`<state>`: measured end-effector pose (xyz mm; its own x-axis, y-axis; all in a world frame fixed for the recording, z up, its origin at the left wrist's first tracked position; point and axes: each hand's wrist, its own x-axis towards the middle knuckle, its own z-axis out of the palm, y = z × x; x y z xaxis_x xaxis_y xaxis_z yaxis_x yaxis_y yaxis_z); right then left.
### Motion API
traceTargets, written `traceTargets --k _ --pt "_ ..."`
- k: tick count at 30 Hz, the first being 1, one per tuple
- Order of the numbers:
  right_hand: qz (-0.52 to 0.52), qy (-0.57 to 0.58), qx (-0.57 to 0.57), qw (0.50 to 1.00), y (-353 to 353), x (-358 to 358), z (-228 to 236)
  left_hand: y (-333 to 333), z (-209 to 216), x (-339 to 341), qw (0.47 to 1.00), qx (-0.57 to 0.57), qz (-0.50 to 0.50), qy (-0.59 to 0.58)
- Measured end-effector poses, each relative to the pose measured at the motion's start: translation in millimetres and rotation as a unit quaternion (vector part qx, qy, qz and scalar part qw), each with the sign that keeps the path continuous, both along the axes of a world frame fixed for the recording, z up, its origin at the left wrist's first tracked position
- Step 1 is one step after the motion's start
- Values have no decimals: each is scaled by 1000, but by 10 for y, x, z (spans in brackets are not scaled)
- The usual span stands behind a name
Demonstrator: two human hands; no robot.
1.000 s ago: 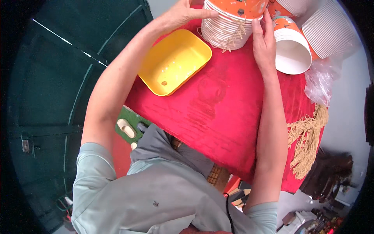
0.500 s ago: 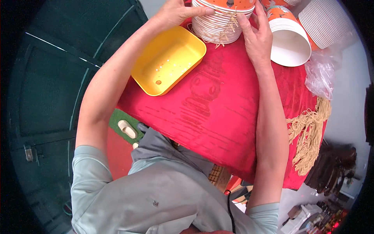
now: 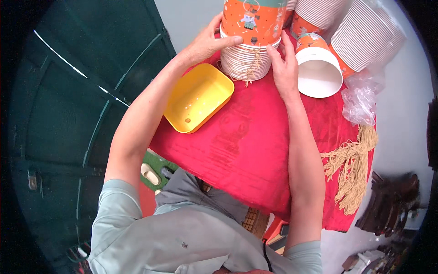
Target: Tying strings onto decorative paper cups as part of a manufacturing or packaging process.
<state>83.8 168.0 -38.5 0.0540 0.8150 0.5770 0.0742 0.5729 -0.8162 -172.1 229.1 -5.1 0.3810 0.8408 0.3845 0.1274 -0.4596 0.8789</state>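
Observation:
A tall stack of orange paper buckets [image 3: 253, 27] stands upside down at the far side of the red-covered table, with many white rims nested below the printed top one. My left hand [image 3: 205, 47] grips its left side, thumb laid across the front. On the right side my right hand [image 3: 285, 68] holds on, thumb in front and the other fingers partly hidden behind. Thin tan cords [image 3: 252, 68] dangle over the white rims between my hands. Just left of the stack sits a yellow plastic tub [image 3: 180, 112] with small white specks and a brown spot inside.
A paper bucket [image 3: 320, 73] lies on its side to the right, its white mouth toward me. Behind it are more bucket stacks [image 3: 367, 39] and a crumpled clear plastic bag [image 3: 359, 102]. A bundle of tan cords [image 3: 353, 176] hangs over the table's [image 3: 255, 160] right edge.
The view has shifted, so the table's far part sits lower and more of the top bucket shows. Both hands are still on the stack, the right thumb at the rims.

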Motion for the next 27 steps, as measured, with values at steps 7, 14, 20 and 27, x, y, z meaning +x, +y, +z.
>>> traceTargets --k 7,14,20,27 --pt "-45 -2 -8 999 0 -107 71 146 31 -57 999 -11 -27 13" --pt "-72 -17 45 996 59 -34 -57 97 66 -10 998 -17 -41 52" --pt "-136 -86 23 987 -94 -119 70 84 91 -202 998 -43 -30 33" --pt "-382 -219 166 883 -595 716 545 91 160 -314 998 -9 42 56"
